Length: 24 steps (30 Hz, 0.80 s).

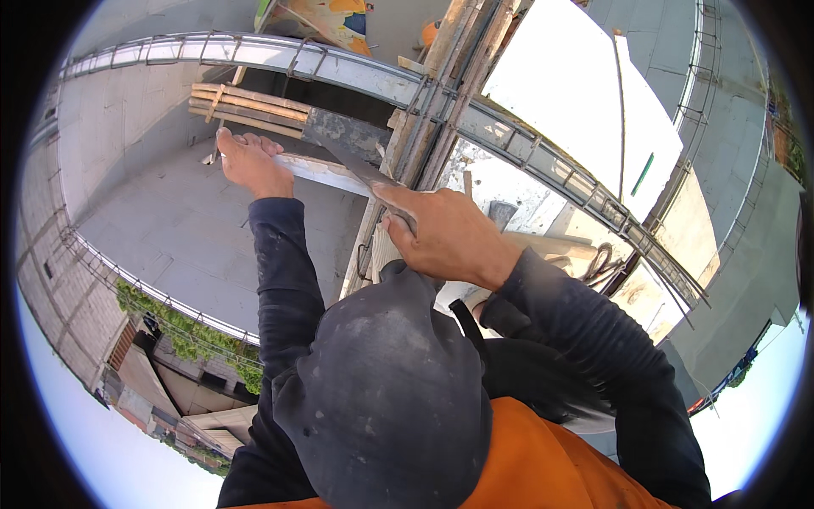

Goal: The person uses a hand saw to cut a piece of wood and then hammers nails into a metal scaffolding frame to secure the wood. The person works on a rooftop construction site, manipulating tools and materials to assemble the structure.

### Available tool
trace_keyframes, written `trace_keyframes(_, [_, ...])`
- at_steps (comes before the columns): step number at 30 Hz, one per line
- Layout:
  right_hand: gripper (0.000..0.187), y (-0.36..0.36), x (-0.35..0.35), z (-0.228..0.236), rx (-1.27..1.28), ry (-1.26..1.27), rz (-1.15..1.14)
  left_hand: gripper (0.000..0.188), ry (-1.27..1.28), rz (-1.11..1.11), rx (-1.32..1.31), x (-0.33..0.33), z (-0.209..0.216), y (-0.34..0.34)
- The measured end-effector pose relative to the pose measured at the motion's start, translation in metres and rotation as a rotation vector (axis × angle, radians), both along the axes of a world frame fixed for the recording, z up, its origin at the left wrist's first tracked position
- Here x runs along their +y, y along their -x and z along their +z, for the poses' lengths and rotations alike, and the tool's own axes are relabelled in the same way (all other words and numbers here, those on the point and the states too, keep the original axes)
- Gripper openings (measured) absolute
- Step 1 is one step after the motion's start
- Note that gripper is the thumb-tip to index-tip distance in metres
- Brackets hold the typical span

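Observation:
My right hand [449, 229] is closed round the handle end of a hand saw [360, 167], its index finger lying along the tool. The narrow grey blade points up and to the left, crossing the right end of a pale wooden strip [326, 176]. My left hand [254, 163] is wrapped round the strip's left end, with the thumb raised. Whether the saw's teeth touch the wood, I cannot tell. Right of the strip stand upright wooden posts [445, 93], near the blade's handle end.
Bound bamboo poles [254, 106] and a dark grey board [343, 131] lie beyond my hands. A steel rebar frame [551, 161] runs across, beside white panels [577, 93]. A grey floor [170, 212] lies lower left. My dark, dusty knee [381, 390] is close below the right hand.

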State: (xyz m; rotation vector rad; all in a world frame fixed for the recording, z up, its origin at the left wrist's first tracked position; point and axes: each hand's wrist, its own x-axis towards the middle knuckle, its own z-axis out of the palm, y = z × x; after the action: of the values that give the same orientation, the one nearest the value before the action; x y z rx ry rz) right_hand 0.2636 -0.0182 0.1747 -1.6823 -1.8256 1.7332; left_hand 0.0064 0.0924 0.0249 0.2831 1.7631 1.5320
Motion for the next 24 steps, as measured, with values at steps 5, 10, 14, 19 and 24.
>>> trace_keyframes(5, [0.049, -0.010, 0.010, 0.020, 0.032, -0.013, 0.050, 0.039, 0.001, 0.037, 0.048, -0.004, -0.011, 0.017])
trace_keyframes(10, [0.048, 0.014, 0.019, 0.007, -0.033, 0.072, 0.050, 0.041, 0.019, 0.013, -0.013, -0.001, 0.003, 0.004])
trace_keyframes(14, [0.046, 0.006, 0.024, 0.006, 0.063, 0.020, -0.037, 0.043, -0.071, -0.061, -0.023, 0.006, 0.028, 0.023])
trace_keyframes(19, [0.046, -0.096, 0.031, 0.035, 0.311, 0.274, -0.352, 0.042, -0.157, -0.008, -0.068, 0.020, 0.062, 0.067])
trace_keyframes(24, [0.052, -0.237, 0.018, 0.015, 0.568, 0.401, -0.862, 0.041, -0.198, -0.013, -0.267, 0.025, 0.060, 0.086])
